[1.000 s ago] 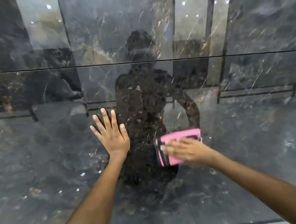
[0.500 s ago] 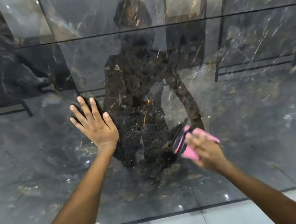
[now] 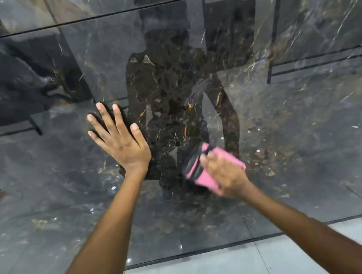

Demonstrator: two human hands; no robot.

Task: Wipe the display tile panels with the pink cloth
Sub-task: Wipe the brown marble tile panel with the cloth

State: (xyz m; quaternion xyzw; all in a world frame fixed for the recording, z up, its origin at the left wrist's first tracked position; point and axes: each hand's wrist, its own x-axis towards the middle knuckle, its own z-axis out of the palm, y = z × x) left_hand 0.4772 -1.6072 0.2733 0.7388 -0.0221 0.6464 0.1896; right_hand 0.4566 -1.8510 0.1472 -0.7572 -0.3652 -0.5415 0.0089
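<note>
right hand [image 3: 226, 176] is motion-blurred at centre right of the frame, so single fingers are hard to separate; they look curled over the pink cloth [image 3: 205, 180] and grip it, pressing it to the tile panel [image 3: 53, 206]. cloth is folded, pink with dark stripes on its left part, and blurred too; the hand covers its middle, so only the pink upper-right corner, the striped left side and the lower pink edge show. cloth sticks out to the left of and below the knuckles, with one corner past them at upper right

left hand [image 3: 124, 146] sits left of centre, fingers spread and straight, palm flat against the same panel, holding nothing. it is well apart from the cloth, a dark marbled patch between them

the panel is glossy dark grey marble with brown and gold veins; a reflection of the person fills its middle and hides much of the pattern, details not readable. a thin dark seam [image 3: 106, 15] crosses the top of the frame, with another panel above it cut off by the frame edge. light floor [image 3: 287, 255] shows along the bottom right, below the panel's lower edge. both forearms enter from the bottom, cut off by the frame. a small red blur at the far left edge cannot be made out
</note>
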